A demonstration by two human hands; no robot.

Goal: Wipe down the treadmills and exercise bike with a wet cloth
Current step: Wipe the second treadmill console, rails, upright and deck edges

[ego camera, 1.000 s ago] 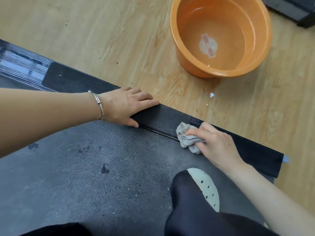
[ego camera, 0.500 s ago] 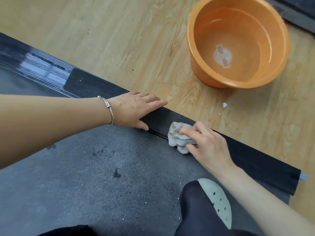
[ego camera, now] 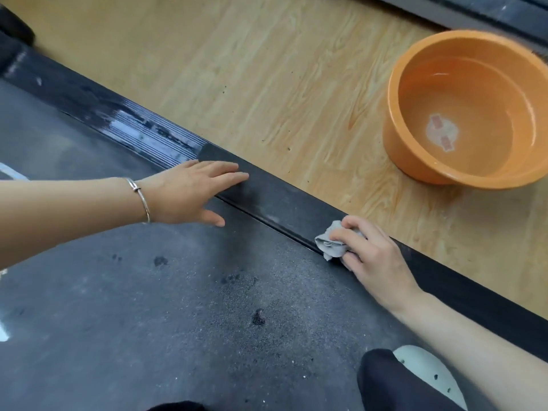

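A dusty grey treadmill belt (ego camera: 154, 307) fills the lower left, with a black side rail (ego camera: 275, 200) running diagonally along its right edge. My right hand (ego camera: 367, 259) grips a crumpled grey cloth (ego camera: 330, 243) and presses it onto the seam between rail and belt. My left hand (ego camera: 189, 192) lies flat with straight fingers on the rail, up and left of the cloth, a silver bracelet on its wrist.
An orange basin (ego camera: 394, 120) holding water stands on the wooden floor (ego camera: 267, 72) at the right. Another machine's dark base (ego camera: 489, 10) runs along the top right. My dark trouser leg and pale perforated shoe (ego camera: 430, 378) rest on the belt at the bottom right.
The view has swung left, so the basin now sits farther right. The gap between my left hand and the cloth in my right hand has widened along the rail.
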